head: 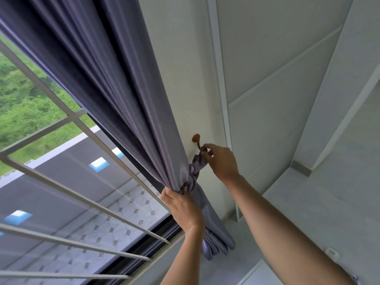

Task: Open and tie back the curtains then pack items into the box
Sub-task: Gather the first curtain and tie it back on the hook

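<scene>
A grey-purple curtain (115, 83) is gathered into a bundle against the white wall, right of the window. A matching fabric tieback (195, 167) wraps the bundle and runs up to a small brown wall hook (197, 140). My left hand (181, 204) grips the bunched curtain just below the tieback. My right hand (221, 161) pinches the tieback's end loop at the hook's tip. The curtain's lower end (216, 243) hangs loose below my left hand. No box is in view.
The window (51, 182) with white metal bars (67, 241) fills the left side, with trees and a rooftop outside. A white panelled wall (277, 79) stands to the right. A pale ledge (308, 202) runs below it, with a small white fitting (332, 253) near my right forearm.
</scene>
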Motion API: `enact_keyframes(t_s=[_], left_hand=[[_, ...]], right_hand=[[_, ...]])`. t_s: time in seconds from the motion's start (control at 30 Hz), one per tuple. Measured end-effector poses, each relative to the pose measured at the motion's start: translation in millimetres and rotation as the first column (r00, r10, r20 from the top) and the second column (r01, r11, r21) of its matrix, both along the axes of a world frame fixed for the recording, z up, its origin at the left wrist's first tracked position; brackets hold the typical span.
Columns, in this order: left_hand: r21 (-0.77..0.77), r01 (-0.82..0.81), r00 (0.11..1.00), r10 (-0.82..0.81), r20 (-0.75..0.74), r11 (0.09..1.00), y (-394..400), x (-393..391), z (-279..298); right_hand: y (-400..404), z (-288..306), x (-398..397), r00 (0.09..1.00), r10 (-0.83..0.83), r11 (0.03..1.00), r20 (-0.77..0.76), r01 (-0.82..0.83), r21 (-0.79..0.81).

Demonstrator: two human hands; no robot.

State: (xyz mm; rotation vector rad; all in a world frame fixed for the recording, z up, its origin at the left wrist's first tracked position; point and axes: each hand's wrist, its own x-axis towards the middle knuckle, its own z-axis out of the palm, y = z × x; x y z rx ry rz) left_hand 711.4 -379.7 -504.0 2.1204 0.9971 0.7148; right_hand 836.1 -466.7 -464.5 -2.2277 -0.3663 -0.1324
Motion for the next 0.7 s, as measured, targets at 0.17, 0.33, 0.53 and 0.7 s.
enact_keyframes(t_s=[0.17,0.33,0.53,0.7], left_hand=[[-0.031,-0.004,1.0,0.003,-0.014,1.0,0,-3,2],[-0.005,0.085,0.996,-0.085,-0.006,0.996,3,-21,11],[0.053,0.364,0.93,-0.366,0.029,0.93,27,-47,15],[0.031,0.356,0.931,-0.357,0.076,0.934,26,-52,32]], right_hand=[[1,-7,3,0.996,-0.012,0.994,-0.086,0.002,-0.111],[5,-15,-18,0.958,-0.098,0.99,-0.268,0.122,0.073],[7,-51,-99,0.792,0.201,0.976,-0.576,-0.212,0.049],[16,-61,-122,0.83,0.156,0.975,-0.536,-0.216,-0.051]])
